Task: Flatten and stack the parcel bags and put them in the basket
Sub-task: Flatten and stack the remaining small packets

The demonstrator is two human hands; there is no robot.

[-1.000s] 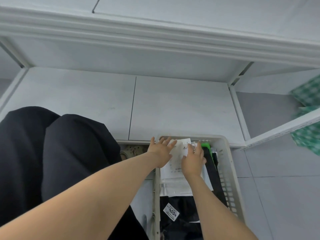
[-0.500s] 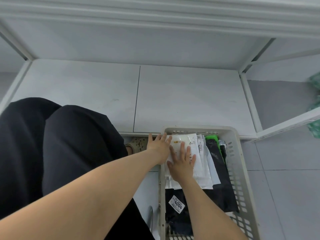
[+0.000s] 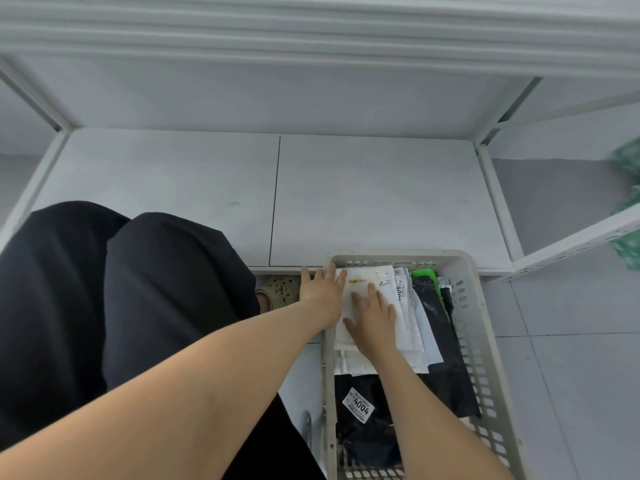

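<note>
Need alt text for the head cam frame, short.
The right hand presses flat on a white plastic parcel bag topping a stack in a pale slotted plastic basket; the left hand touches the bag's left edge. Black plastic bags lie beneath, one labelled 4004.

Loose black fabric (image 3: 121,306), probably trousers, covers your legs at the left, matte and softly creased over both knees. Past the right knee, your foot wears a beige perforated shoe (image 3: 281,288) flecked with dark spots. Your left hand (image 3: 320,296), right hand (image 3: 372,318) and both forearms are bare.
</note>
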